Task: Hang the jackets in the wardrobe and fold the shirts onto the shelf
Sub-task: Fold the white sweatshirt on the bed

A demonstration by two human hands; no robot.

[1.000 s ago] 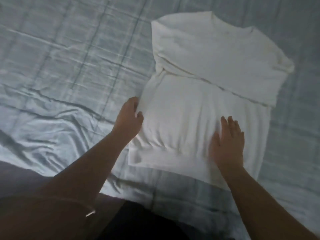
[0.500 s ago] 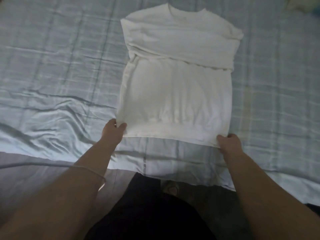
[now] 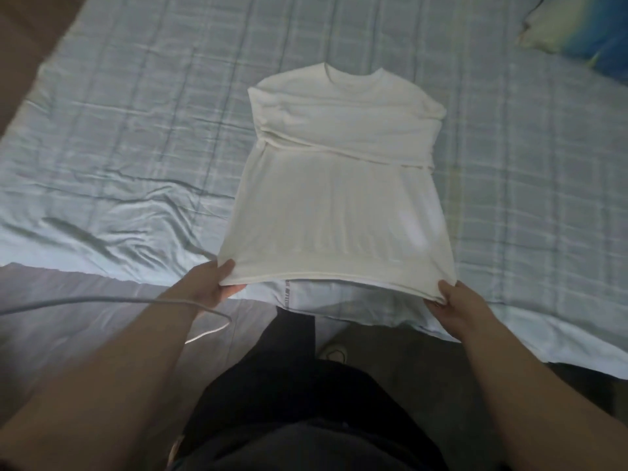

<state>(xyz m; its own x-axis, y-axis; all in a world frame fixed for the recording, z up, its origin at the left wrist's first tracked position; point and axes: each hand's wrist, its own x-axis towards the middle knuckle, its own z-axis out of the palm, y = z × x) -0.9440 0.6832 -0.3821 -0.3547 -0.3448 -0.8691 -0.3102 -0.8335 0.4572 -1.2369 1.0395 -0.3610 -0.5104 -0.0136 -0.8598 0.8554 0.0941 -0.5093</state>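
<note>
Change: hem of white knit shirt (image 3: 333, 205) now lifted off pale blue checked bed (image 3: 136, 130), collar lying beyond hands.
Left hand (image 3: 214, 283): pinches left hem corner.
Right hand (image 3: 458, 304): pinches right hem corner.

no legible text, labels, brands or numbers

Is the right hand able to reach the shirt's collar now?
Probably yes: nothing lies on the shirt between hem and collar, but the right hand pinches the hem corner and must release it.
</note>
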